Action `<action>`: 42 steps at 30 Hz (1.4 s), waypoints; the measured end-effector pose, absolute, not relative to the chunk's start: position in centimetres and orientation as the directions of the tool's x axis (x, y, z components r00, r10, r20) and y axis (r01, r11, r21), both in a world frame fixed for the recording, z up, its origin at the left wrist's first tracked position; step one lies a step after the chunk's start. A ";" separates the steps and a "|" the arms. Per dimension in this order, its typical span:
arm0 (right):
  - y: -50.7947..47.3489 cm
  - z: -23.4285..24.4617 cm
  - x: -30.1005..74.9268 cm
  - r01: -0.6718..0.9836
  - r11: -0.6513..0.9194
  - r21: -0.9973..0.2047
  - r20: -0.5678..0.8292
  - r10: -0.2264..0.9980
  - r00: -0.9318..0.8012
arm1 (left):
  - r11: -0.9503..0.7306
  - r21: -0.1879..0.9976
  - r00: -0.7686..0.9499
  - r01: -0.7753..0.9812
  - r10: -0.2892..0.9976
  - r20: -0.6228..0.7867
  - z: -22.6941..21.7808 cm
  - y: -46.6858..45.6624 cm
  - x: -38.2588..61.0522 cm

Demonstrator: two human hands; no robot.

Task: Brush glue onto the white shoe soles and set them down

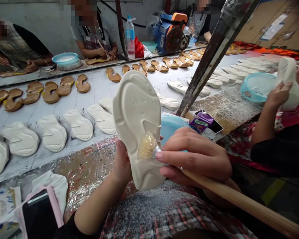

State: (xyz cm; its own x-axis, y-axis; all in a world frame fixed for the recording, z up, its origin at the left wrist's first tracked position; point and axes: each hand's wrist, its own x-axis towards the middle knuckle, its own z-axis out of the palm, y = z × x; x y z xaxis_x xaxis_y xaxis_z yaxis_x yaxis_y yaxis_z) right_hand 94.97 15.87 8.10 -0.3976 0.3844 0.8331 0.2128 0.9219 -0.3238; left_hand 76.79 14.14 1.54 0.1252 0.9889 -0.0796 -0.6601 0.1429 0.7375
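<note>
My left hand [121, 162] holds a pale cream shoe sole [131, 113] upright, gripping it from behind near its lower end. The sole's moulded underside faces me, with a stamped marking near the top. My right hand [194, 156] is shut around a long wooden-handled brush [226, 182]. Its pale bristles [147, 146] press against the lower part of the sole. A light blue bowl [171, 127] sits behind my right hand, partly hidden by it and the sole.
Rows of cream soles [52, 134] and tan soles [49, 92] lie on a long white work table [89, 89]. A dark metal post [201, 63] rises at the right. A co-worker's hand [278, 96] holds a white sole beside a blue bowl [257, 87]. More workers sit across the table.
</note>
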 end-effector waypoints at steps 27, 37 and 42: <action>14.0 6.4 96.5 0.151 0.878 -0.454 0.771 0.472 -0.427 | 0.121 0.706 0.134 -0.697 0.990 -0.038 5.6 15.8 75.8; 15.6 7.6 93.9 0.166 0.915 -0.369 0.872 0.402 -0.279 | -0.039 0.712 -0.038 -0.701 0.999 0.018 5.6 16.6 80.0; 14.7 6.5 94.3 0.147 0.921 -0.360 0.803 0.386 -0.455 | -0.111 0.696 -0.244 -0.709 0.965 -0.094 5.9 17.3 79.8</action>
